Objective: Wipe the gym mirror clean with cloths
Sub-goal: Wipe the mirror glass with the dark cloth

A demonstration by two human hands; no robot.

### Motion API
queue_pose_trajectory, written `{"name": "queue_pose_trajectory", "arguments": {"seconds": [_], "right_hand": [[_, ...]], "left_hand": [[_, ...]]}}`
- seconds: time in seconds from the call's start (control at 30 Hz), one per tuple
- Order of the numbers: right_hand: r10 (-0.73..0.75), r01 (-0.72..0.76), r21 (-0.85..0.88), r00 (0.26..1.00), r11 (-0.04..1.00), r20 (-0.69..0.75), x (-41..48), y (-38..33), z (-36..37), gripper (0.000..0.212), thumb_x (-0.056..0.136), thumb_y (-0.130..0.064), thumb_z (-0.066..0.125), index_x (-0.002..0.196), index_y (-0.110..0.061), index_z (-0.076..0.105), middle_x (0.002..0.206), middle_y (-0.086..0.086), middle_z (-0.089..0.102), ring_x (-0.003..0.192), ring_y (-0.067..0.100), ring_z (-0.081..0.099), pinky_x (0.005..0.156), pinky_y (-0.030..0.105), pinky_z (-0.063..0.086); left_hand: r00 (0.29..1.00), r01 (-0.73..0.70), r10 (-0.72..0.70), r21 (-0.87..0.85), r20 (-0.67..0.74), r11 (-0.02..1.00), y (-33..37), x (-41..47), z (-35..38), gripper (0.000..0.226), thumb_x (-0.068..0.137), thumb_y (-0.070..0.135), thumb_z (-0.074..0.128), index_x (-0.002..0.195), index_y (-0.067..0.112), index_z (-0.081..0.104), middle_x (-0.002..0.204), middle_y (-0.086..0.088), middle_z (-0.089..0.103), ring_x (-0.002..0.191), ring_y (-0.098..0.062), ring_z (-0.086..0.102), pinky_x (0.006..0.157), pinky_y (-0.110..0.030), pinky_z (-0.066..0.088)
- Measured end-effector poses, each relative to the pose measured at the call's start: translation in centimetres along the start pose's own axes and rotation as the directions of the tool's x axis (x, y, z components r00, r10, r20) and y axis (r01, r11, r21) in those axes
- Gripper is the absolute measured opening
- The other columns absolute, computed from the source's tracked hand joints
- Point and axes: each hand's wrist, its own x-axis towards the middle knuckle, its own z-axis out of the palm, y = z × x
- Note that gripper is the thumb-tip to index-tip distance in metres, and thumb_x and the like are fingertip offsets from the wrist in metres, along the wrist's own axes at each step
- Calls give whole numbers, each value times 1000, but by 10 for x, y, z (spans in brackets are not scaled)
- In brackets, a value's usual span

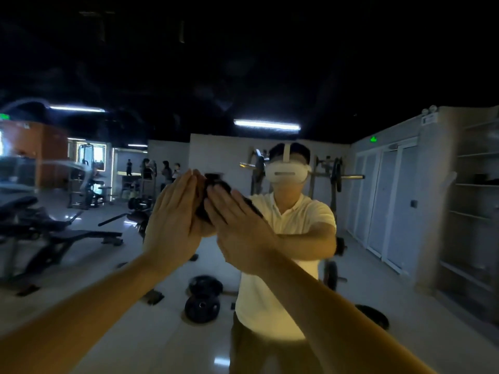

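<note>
The gym mirror (270, 76) fills the view and reflects a dim gym and me in a pale shirt. Both my arms reach forward to the glass at head height. My left hand (172, 220) lies flat with straight fingers against the mirror. My right hand (237, 225) lies flat beside it, fingers straight and pointing up-left. A dark cloth (214, 183) shows between and past the fingertips of both hands, pressed to the glass; a dark edge also shows under the right hand. I cannot tell whether it is one cloth or two.
In the reflection, weight benches (67, 236) stand at the left and weight plates (202, 300) lie on the shiny floor. A barbell rack (334, 179) is behind me, white doors (386, 201) and shelves (475, 184) at the right. Several people stand far back.
</note>
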Motion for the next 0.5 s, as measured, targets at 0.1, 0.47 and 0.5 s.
{"name": "queue_pose_trajectory", "arguments": {"seconds": [0.1, 0.47, 0.5], "right_hand": [[49, -48, 32, 999, 998, -9, -52, 20, 2, 66, 96, -11, 44, 160, -9, 26, 168, 16, 21, 158, 31, 10, 129, 47, 7], [830, -785, 272, 536, 557, -153, -72, 69, -14, 70, 109, -32, 34, 162, -1, 2, 170, 21, -2, 158, 34, -4, 128, 53, 6], [794, -752, 261, 592, 605, -135, -60, 50, -9, 70, 109, -36, 32, 163, -3, 1, 171, 20, -4, 158, 33, -7, 129, 51, 3]], "left_hand": [[1000, 0, -1, 27, 30, 1000, -4, -20, 14, 77, 105, 49, 24, 161, -3, 23, 168, -20, 23, 156, -35, 22, 125, -58, 25], [993, -24, 19, 37, 120, 999, -7, -31, 34, 95, 101, 70, 20, 164, 0, 8, 173, -15, 3, 160, -30, 3, 128, -53, 15], [990, -50, 46, 29, 134, 998, -12, -31, 29, 89, 100, 61, 28, 164, 1, 10, 173, -14, 4, 160, -28, 3, 128, -54, 17]]}}
